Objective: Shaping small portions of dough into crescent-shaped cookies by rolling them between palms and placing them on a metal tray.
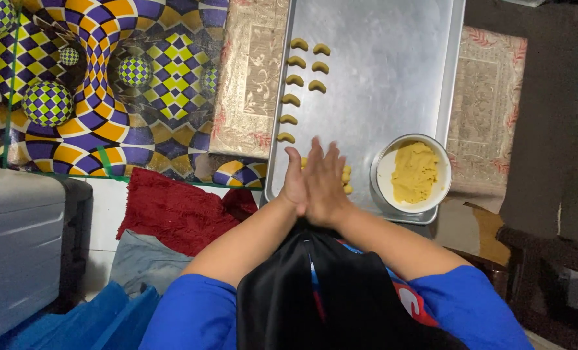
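- Fingers (315,159) of both hands are held straight and pressed palm to palm, with the left hand (295,185) at 9 o'clock of the right hand (328,188); whether anything is pressed between the palms cannot be told.
- Both hands are held over the near edge of one metal baking tray (392,71).
- A few pale dough pieces (346,178) are seen just at 3 o'clock of the hands, partly hidden, so their count cannot be told.
- Nine crescent-shaped dough pieces (294,80) are counted on the tray at 12 o'clock of the hands: six in a left column, three in a second column beside it.
- One round bowl (385,174) with one lump of yellow dough (413,172) is set on the tray's near right corner, at 3 o'clock of the hands.
- One patterned mat (107,84) and one red cloth (172,210) are seen at 9 o'clock.
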